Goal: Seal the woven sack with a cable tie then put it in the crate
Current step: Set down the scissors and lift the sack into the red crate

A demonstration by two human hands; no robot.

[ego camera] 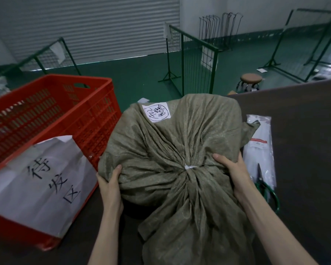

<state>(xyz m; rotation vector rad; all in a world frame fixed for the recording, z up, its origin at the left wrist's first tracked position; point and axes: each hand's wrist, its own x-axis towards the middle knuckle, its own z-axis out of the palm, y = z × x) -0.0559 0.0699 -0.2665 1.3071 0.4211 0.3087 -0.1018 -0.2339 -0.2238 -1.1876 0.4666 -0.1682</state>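
Fingers of left hand (111, 188) and right hand (233, 169) hide behind the woven sack (170, 142).

A dark table (304, 131) carries a red crate (96, 131), the woven sack (170, 140), a clear packet (260, 150) and green-handled scissors (264, 186).

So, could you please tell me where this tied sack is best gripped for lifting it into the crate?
Take the woven sack by its bulging flanks, one hand from each side, as the left hand and right hand do now. Its body is round and full, so this probably holds steadier than the thin neck at the cable tie.
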